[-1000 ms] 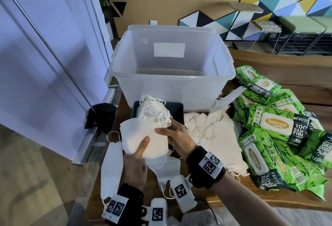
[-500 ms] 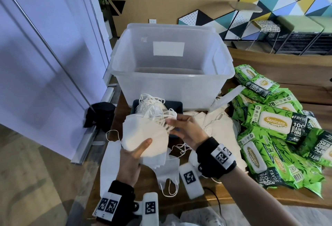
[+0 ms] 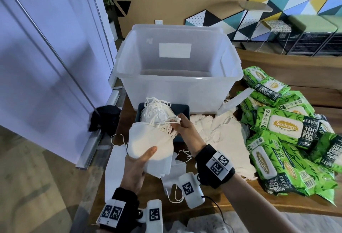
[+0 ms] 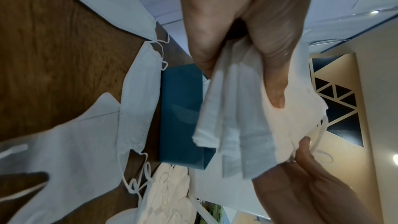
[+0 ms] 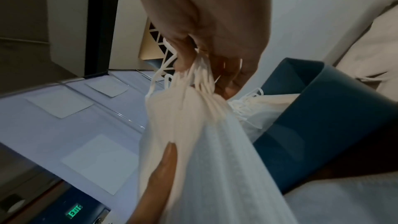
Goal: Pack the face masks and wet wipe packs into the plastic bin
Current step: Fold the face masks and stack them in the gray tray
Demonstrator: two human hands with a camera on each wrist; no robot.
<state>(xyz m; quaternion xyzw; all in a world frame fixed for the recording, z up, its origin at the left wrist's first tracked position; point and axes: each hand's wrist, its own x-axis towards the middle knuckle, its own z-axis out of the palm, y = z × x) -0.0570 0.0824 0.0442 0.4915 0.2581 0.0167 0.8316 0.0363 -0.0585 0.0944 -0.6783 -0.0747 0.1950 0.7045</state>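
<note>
Head view: the left hand (image 3: 136,166) grips a stack of white face masks (image 3: 149,143) from below, thumb pressed on the top mask, at 6 o'clock of the clear plastic bin (image 3: 177,79), while the right hand (image 3: 185,131) pinches the stack's bunched ear loops (image 5: 200,76) between curled fingers. The stack hangs just above a dark blue box (image 3: 182,110) that holds more masks and touches the bin's near wall. Green wet wipe packs (image 3: 288,131) are heaped on the wooden counter (image 3: 259,190) at 4 o'clock of the bin, with loose cream masks (image 3: 222,132) between heap and box.
</note>
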